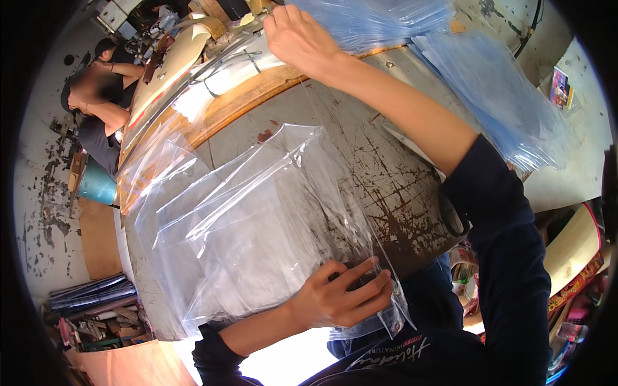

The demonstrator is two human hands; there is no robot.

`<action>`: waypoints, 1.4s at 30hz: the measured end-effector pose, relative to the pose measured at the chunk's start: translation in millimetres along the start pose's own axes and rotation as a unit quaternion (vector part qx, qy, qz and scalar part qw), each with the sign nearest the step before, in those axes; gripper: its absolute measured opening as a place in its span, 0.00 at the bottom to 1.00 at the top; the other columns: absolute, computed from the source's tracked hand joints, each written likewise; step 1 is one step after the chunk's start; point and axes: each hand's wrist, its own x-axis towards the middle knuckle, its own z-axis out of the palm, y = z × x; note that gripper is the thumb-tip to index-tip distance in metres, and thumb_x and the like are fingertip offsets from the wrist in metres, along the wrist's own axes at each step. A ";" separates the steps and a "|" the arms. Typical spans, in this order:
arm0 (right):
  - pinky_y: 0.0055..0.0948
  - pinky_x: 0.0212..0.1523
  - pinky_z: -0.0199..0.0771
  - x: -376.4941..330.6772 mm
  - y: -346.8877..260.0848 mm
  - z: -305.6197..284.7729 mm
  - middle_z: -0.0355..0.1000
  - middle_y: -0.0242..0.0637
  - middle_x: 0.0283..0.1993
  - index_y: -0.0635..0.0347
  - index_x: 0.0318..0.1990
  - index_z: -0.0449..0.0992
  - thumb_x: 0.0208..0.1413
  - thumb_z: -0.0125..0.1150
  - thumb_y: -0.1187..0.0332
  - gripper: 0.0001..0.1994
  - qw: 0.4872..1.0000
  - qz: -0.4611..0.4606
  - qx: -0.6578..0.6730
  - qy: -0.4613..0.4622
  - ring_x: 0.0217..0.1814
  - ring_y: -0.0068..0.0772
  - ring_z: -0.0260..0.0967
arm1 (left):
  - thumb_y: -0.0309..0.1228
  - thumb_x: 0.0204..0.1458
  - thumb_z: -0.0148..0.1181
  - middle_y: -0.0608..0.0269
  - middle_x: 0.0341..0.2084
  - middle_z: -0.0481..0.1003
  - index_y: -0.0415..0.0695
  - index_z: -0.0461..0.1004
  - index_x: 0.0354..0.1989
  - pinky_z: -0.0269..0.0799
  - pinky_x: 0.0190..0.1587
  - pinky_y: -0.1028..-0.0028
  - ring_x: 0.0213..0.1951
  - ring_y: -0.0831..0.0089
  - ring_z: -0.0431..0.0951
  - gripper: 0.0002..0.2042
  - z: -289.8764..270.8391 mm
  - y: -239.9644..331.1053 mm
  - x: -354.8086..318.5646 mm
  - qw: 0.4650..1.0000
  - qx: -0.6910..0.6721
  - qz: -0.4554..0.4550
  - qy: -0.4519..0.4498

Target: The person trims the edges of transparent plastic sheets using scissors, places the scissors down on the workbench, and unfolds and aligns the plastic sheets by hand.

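**Clear bags pinned at the near edge, far hand up at the blue stack**

Lower centre of the frame: left hand [344, 297] lies flat on the near end of a heap of clear plastic bags [257, 225], fingers spread and pressing down, not curled round anything. It looks to be holding the top sheets against the worn metal tabletop [360, 161]. The heap fans out toward the left of the frame, edges uneven, some sheets overhanging the table's near rim.

Upper centre: right hand [299, 38] is stretched well away from the heap, fingers bent at the edge of a stack of blue-tinted plastic sheets [386, 19]. Whether it pinches a sheet or only touches the stack — cannot tell; the fingertips are hidden. More blue sheets [502, 96] drape toward the upper right.

Beyond the table, a curved wooden rim [238, 103]; upper left, another person [96, 96] seated near a blue stool [98, 184].

Risks, as judged from here:
- Film is slick — if the flat hand eases off, the overhanging bags could slide off the near rim.
- A pull on one blue sheet may drag its neighbours along, since they cling together.
- The tabletop is scratched and rust-stained; dragged film could snag or pick up dirt.
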 end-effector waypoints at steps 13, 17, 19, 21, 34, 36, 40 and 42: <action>0.37 0.32 0.68 80.9 56.6 -28.7 0.67 0.51 0.26 0.68 0.29 0.68 0.43 0.49 0.77 0.04 0.979 0.023 0.139 0.148 0.32 0.49 0.67 | 0.29 0.41 0.57 0.74 0.34 0.75 0.51 0.76 0.30 0.60 0.27 0.82 0.37 0.79 0.76 0.06 2.1 5.4 4.4 1.000 -0.017 0.020 -0.009; 0.41 0.33 0.65 22.0 72.4 -137.6 0.67 0.50 0.23 0.67 0.31 0.66 0.49 0.46 0.78 0.03 0.937 0.013 0.333 -0.100 0.32 0.49 0.69 | 0.28 0.42 0.56 0.72 0.38 0.75 0.49 0.76 0.35 0.60 0.30 0.83 0.38 0.79 0.75 0.10 -0.1 1.2 2.1 1.000 -0.016 0.004 -0.015; 0.32 0.35 0.66 -2.2 83.0 -163.4 0.65 0.42 0.26 0.65 0.28 0.66 0.51 0.48 0.77 0.02 0.947 0.025 0.276 -0.164 0.31 0.38 0.65 | 0.28 0.42 0.55 0.72 0.41 0.75 0.49 0.76 0.39 0.60 0.32 0.83 0.38 0.81 0.75 0.13 5.3 0.9 9.8 1.000 -0.003 0.022 -0.008; 0.37 0.35 0.64 -37.8 88.6 -203.4 0.67 0.43 0.26 0.62 0.32 0.68 0.57 0.45 0.70 0.07 0.915 0.048 0.330 -0.227 0.32 0.44 0.66 | 0.28 0.44 0.55 0.71 0.44 0.74 0.49 0.74 0.44 0.60 0.34 0.83 0.37 0.82 0.75 0.16 1.0 -0.8 5.7 1.000 0.003 -0.010 -0.020; 0.42 0.57 0.59 -76.4 51.7 -249.9 0.58 0.54 0.57 0.66 0.49 0.67 0.53 0.54 0.55 0.24 0.816 -0.018 0.358 -0.455 0.60 0.53 0.55 | 0.13 0.35 0.55 0.51 0.60 0.53 0.46 0.60 0.59 0.67 0.54 0.61 0.59 0.50 0.59 0.35 -53.8 -3.4 19.0 0.943 -0.237 -0.166 -0.164; 0.40 0.56 0.62 -64.7 13.5 -193.7 0.58 0.55 0.56 0.71 0.47 0.67 0.54 0.52 0.52 0.26 0.827 -0.078 0.405 -0.383 0.58 0.50 0.58 | 0.27 0.43 0.61 0.53 0.63 0.49 0.46 0.57 0.60 0.59 0.58 0.54 0.61 0.48 0.55 0.33 -63.7 -2.1 19.4 0.941 -0.119 -0.179 -0.263; 0.34 0.43 0.69 -24.2 -70.4 -128.8 0.68 0.49 0.42 0.72 0.30 0.71 0.42 0.64 0.49 0.27 0.810 -0.171 0.355 -0.434 0.50 0.40 0.63 | 0.51 0.46 0.56 0.55 0.65 0.45 0.52 0.56 0.62 0.47 0.61 0.47 0.66 0.53 0.45 0.34 -59.1 17.4 4.2 0.902 -0.011 -0.215 -0.375; 0.33 0.37 0.71 -9.9 -86.5 -126.1 0.71 0.47 0.36 0.70 0.26 0.72 0.39 0.67 0.49 0.26 0.836 -0.167 0.316 -0.416 0.44 0.39 0.67 | 0.51 0.46 0.57 0.56 0.65 0.45 0.54 0.56 0.61 0.46 0.62 0.47 0.66 0.54 0.45 0.34 -53.3 21.4 -17.1 0.915 0.002 -0.193 -0.354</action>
